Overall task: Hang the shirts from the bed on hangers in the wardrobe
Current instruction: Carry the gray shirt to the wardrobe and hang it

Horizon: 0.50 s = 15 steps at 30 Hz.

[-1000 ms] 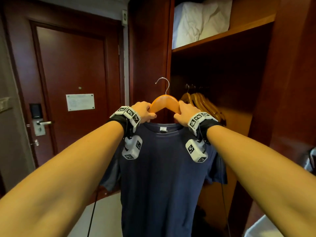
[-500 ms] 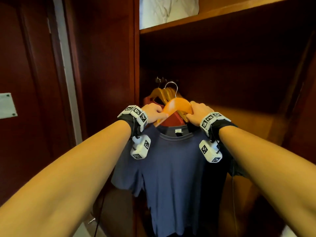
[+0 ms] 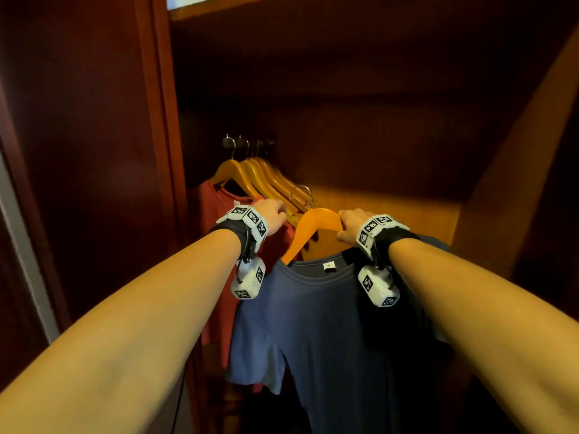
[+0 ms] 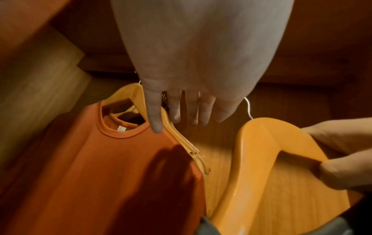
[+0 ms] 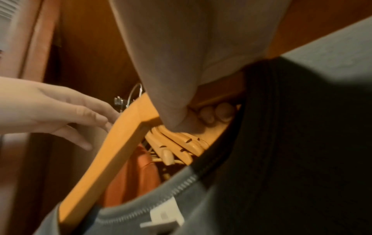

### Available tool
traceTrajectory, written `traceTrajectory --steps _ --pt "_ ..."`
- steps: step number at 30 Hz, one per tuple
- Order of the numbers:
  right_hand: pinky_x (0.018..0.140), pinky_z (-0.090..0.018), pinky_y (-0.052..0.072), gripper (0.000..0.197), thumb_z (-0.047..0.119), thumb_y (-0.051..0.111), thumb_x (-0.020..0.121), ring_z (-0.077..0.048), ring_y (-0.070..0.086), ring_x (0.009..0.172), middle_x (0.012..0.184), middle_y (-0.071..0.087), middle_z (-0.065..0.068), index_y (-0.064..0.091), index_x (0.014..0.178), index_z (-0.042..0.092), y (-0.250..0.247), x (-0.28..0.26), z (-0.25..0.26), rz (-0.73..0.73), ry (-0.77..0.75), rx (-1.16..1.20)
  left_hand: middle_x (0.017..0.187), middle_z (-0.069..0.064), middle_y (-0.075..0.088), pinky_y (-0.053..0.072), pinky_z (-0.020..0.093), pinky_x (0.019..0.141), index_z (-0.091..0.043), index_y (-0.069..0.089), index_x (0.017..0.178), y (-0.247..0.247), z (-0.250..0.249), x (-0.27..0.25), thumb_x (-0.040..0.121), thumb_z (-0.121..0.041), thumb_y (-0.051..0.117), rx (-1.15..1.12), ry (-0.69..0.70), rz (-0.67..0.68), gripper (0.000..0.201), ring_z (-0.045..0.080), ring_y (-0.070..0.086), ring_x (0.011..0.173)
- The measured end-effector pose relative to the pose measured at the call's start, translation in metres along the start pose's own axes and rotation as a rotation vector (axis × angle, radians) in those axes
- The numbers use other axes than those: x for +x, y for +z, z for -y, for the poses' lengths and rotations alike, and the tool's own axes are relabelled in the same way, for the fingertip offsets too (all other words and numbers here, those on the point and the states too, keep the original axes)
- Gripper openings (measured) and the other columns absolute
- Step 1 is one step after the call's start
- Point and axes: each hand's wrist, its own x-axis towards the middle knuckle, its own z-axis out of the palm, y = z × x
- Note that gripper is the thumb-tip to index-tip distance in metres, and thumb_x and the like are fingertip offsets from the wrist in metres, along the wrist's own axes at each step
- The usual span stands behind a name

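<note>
A dark blue shirt hangs on a wooden hanger inside the wardrobe, below the rail. My right hand grips this hanger's right shoulder, its fingers curled around the wood. My left hand is off it, with straight fingers touching the hanger of a red-orange shirt that hangs on the rail. The blue shirt's collar sits just under my right wrist.
Several bare wooden hangers hang bunched on the rail between the red-orange shirt and the held hanger. The wardrobe's left side panel and right wall enclose the space. A shelf runs overhead.
My left hand has let go of the held hanger and moved left onto the hung hangers. The blue shirt is now carried by my right hand alone, deeper in the wardrobe.
</note>
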Motion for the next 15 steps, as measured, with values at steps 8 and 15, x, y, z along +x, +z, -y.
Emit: traceTrajectory --steps 8,15 --pt "0.064 -0.030 0.045 0.021 0.022 0.063 0.094 -0.024 0.060 0.084 0.106 0.067 -0.008 0.059 0.112 0.012 0.019 0.043 -0.022 0.128 0.045 -0.134 0.126 0.010 0.064 0.047 0.042 0.097 -0.024 0.060 0.121 0.035 0.006 0.070 0.095 -0.037 0.049 0.170 0.097 0.131 0.031 0.030 0.058 0.114" --pt "0.059 -0.029 0.045 0.014 0.024 0.066 0.091 -0.023 0.064 0.079 0.095 0.068 -0.006 0.063 0.100 0.016 0.025 0.064 -0.041 0.141 0.122 -0.165 0.099 0.005 0.069 0.052 0.041 0.087 -0.023 0.072 0.097 0.051 0.018 0.108 0.087 -0.059 0.041 0.340 0.100 0.237 0.049 0.027 0.063 0.095"
